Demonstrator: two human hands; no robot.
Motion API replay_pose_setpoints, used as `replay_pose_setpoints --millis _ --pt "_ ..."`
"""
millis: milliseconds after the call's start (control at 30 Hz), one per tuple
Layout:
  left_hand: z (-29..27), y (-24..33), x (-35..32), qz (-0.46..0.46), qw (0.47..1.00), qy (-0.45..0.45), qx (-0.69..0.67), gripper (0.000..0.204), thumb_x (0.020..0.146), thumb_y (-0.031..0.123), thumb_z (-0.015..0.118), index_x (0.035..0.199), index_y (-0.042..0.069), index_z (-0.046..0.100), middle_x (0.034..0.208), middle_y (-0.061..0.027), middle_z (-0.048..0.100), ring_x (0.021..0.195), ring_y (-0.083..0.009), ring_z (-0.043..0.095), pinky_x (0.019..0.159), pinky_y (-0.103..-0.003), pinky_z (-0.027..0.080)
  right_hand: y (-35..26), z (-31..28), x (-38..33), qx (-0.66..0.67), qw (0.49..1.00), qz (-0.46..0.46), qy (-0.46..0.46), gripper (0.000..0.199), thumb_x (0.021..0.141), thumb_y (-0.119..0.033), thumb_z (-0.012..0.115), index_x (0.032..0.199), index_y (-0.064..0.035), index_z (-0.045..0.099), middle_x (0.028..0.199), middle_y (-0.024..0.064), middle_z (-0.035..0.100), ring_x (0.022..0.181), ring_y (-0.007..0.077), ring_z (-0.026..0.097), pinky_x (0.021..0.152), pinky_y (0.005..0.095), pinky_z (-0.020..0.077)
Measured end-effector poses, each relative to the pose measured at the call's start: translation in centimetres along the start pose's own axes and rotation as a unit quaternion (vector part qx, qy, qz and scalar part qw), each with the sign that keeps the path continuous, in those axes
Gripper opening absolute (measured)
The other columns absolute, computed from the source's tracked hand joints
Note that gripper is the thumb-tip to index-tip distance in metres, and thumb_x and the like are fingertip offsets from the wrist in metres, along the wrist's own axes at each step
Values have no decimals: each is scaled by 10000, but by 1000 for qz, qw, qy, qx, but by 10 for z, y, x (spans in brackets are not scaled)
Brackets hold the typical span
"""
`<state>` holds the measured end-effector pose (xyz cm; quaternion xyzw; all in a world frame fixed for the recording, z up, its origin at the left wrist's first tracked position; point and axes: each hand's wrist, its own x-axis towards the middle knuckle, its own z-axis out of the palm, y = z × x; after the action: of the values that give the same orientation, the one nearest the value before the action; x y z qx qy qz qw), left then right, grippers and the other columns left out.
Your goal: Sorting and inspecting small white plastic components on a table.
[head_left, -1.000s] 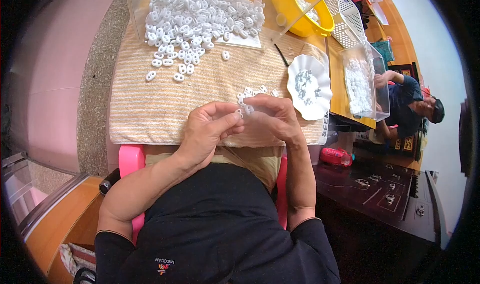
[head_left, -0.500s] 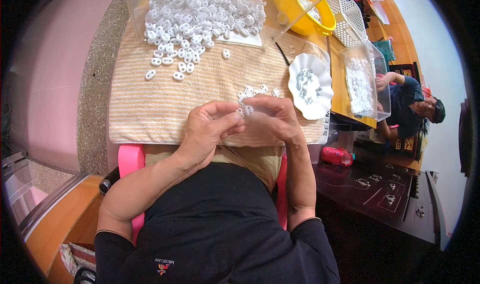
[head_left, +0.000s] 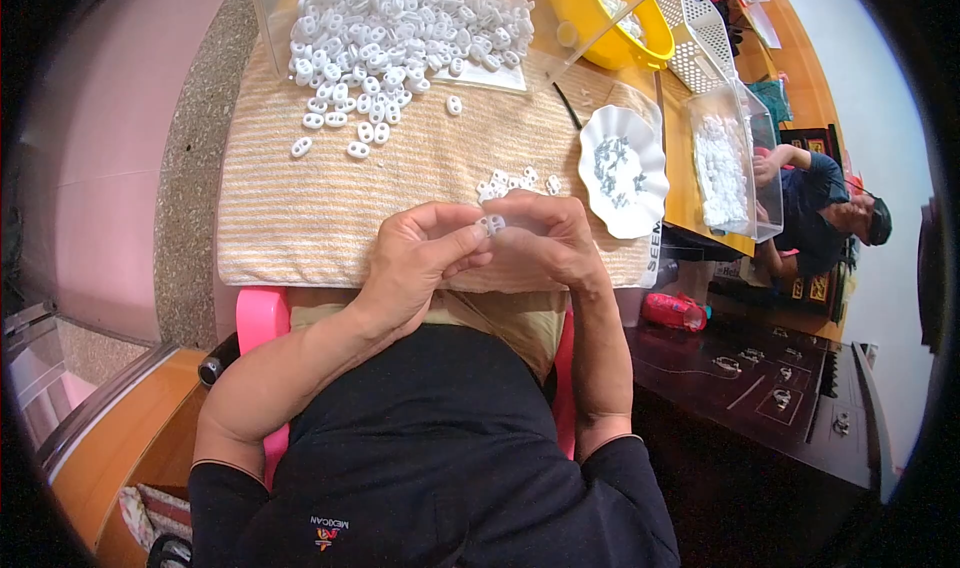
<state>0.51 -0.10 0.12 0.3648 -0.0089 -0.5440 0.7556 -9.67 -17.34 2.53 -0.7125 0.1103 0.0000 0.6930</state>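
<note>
Over near edge of striped cloth (head_left: 330, 208), pinching small white piece (head_left: 490, 225) betw. left hand (head_left: 420, 258) & right hand (head_left: 545, 238) fingertips; light pinch, could prob. slip into lap.

— What lies around the desk (head_left: 690, 183)?

— At nine o'clock a pale pink floor (head_left: 110, 138), edged by a speckled grey stone strip (head_left: 190, 218) running from eleven down to eight o'clock. At seven o'clock, a wooden ledge with a metal rim (head_left: 95, 428).

— And the other side?

— At four o'clock a dark cabinet top (head_left: 780, 398) with small metal fittings. At two o'clock the desk's orange wood runs on toward one o'clock, and another person (head_left: 825, 213) sits beside it. Beyond, at three o'clock, a pale wall (head_left: 890, 118).

— The light?

— Bright and even, with soft shadows.
</note>
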Motion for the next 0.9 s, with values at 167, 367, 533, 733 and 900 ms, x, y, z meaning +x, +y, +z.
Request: replay_pose_setpoints --millis 167,367,533,733,900 --pt "-2 0 0 -1 1000 -3 2 164 873 92 678 1008 5 643 871 -56 681 741 -97 641 664 -194 496 -3 2 0 -4 1000 3 4 267 884 -25 644 1143 41 627 1009 68 657 936 122 629 819 247 504" --pt "-1 0 0 -7 1000 0 -3 171 872 75 676 1019 -6 641 881 -66 683 756 -109 650 678 -205 522 -1 2 0 -17 1000 -1 8 263 883 -27 646 1135 44 630 996 72 672 922 120 637 803 246 512" --pt "-3 0 -1 -19 1000 -6 -5 158 888 33 636 1037 -16 623 945 -111 678 799 -162 673 755 -262 579 -2 5 -1 38 997 52 29 254 837 1 668 1090 21 667 997 69 689 918 125 643 830 253 497" --pt "-4 0 0 -21 1000 -9 -11 151 887 29 634 1032 -14 624 943 -110 678 799 -165 673 750 -265 579 2 6 -1 48 998 38 35 243 845 -17 672 1084 30 666 1006 73 690 914 124 646 820 249 503" --pt "-1 3 -1 -24 999 -11 -33 145 884 42 646 1016 -12 625 933 -98 676 794 -152 664 744 -254 564 4 6 -1 45 998 30 36 241 846 -16 669 1081 35 664 1001 78 690 905 125 647 809 248 508"
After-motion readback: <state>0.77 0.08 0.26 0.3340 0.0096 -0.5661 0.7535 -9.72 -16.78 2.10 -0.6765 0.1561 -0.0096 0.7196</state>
